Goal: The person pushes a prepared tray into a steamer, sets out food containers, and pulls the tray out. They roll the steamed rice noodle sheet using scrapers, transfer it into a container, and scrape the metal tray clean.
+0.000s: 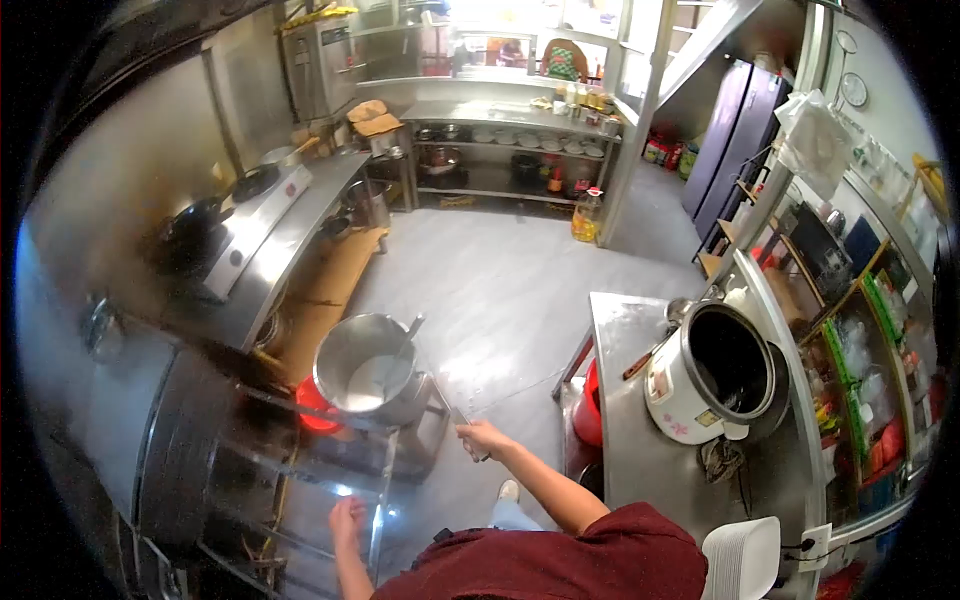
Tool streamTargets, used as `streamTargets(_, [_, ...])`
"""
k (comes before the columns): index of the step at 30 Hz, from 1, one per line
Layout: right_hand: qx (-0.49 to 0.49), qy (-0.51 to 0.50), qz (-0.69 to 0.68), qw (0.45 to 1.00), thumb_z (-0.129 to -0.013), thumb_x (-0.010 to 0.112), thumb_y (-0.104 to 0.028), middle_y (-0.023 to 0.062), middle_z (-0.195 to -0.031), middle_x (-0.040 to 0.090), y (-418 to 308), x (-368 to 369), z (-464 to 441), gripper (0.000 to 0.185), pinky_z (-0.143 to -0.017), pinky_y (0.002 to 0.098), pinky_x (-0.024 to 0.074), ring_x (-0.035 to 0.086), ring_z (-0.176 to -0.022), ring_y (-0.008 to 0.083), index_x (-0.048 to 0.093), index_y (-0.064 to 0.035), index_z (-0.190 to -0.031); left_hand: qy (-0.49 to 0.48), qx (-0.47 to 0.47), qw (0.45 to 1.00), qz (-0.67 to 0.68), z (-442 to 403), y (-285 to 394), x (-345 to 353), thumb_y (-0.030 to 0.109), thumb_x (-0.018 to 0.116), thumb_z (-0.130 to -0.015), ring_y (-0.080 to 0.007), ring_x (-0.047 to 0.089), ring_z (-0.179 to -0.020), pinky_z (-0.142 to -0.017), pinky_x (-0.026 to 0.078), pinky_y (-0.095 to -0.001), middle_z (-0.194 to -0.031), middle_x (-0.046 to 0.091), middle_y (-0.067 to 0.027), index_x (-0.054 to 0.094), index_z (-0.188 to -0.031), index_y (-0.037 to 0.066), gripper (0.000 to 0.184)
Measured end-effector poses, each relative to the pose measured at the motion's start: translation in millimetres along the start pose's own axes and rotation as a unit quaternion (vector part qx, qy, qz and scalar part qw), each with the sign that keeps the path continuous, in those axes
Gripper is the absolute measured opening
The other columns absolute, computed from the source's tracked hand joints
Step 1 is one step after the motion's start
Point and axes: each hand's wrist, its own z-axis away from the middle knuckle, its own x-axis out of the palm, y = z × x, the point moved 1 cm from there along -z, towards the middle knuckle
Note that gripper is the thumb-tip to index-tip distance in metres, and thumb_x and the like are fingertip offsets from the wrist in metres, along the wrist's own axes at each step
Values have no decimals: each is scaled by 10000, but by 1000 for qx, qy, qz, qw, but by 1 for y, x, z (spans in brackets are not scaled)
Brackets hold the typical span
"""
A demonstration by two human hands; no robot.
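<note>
My right hand (482,440) is closed around a long, thin metal handle (452,408) in front of my body. The handle slants up and left toward a large metal pot (326,372), and I cannot make out its far end. White, cloudy contents (376,380) fill the lower part of that pot, and a ladle (408,336) leans against its right rim. Lower down, my left hand (347,518) hovers over the shiny metal frame at the left, fingers loosely bent, with nothing visible in it. A red container (316,408) shows beneath the pot.
On the right, a steel table (630,345) bears a big rice cooker (672,390) and stacked white trays (752,560). A stove counter (262,245) runs along the left wall. At the back stand steel shelves (480,186) and a yellow oil jug (586,218).
</note>
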Motion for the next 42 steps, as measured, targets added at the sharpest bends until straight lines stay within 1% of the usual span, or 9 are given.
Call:
streamTargets(1, [4, 6, -15, 1000, -780, 534, -220, 38, -540, 473, -11, -19, 3, 183, -371, 288, 394, 462, -435, 139, 485, -56, -715, -13, 15, 1000, -2, -17, 6, 26, 216, 463, -838, -112, 518, -620, -513, 408, -242, -763, 564, -46, 530, -929, 47, 203])
streamTargets(5, [-14, 53, -70, 996, -792, 509, -230, 37, -521, 470, -27, -116, -9, 182, -355, 296, 389, 463, -414, 140, 471, -53, -773, -149, 32, 988, 8, -51, 46, 155, 210, 456, -857, -91, 495, -588, -494, 383, -202, -769, 566, -47, 530, -931, 23, 214])
streamTargets(11, [-77, 112, -193, 972, -793, 506, -221, 48, -510, 463, -65, -213, 7, 199, -337, 287, 389, 456, -387, 154, 444, -33, -810, -277, 30, 951, -131, -55, 92, 327, 220, 449, -862, -114, 546, -693, -594, 429, -218, -845, 585, -61, 530, -1005, 23, 257])
streamTargets(16, [-94, 137, -243, 956, -803, 497, -221, 54, -515, 472, -83, -253, -12, 195, -344, 289, 391, 457, -383, 164, 440, -34, -798, -342, 8, 925, -165, -89, 92, 387, 250, 450, -856, -125, 543, -765, -693, 428, -249, -877, 583, -61, 533, -1017, 41, 277])
streamTargets(23, [-91, 162, -227, 956, -784, 480, -196, 54, -507, 472, -137, -298, -79, 154, -316, 291, 395, 445, -358, 157, 453, -45, -793, -308, -10, 938, -156, -179, 106, 443, 272, 476, -836, -131, 556, -741, -645, 443, -234, -851, 587, -68, 552, -981, 34, 289])
streamTargets(29, [-90, 183, -193, 960, -788, 489, -202, 51, -510, 468, -237, -342, -177, 160, -318, 290, 387, 446, -363, 160, 445, -49, -805, -300, 1, 940, -162, -299, 150, 523, 292, 469, -831, -124, 549, -724, -650, 439, -247, -852, 590, -56, 562, -975, 44, 301])
streamTargets(34, [-99, 157, -74, 980, -802, 504, -240, 39, -506, 464, -327, -356, -248, 187, -318, 274, 367, 432, -347, 139, 436, -67, -783, -307, 40, 933, -186, -376, 218, 609, 285, 460, -830, -122, 542, -753, -672, 428, -241, -869, 594, -60, 568, -977, 41, 305])
streamTargets(38, [-99, 171, -24, 980, -805, 503, -249, 22, -495, 465, -376, -373, -268, 183, -320, 259, 360, 425, -347, 114, 450, -75, -784, -372, 56, 898, -228, -405, 260, 689, 283, 457, -840, -135, 533, -795, -710, 420, -253, -880, 584, -60, 554, -993, 38, 304])
streamTargets(42, [-92, 201, -52, 974, -816, 499, -293, 20, -497, 469, -390, -415, -304, 230, -332, 249, 349, 420, -350, 110, 470, -68, -779, -449, 60, 845, -283, -434, 254, 776, 297, 461, -835, -144, 545, -791, -703, 426, -257, -886, 590, -72, 559, -989, 32, 322])
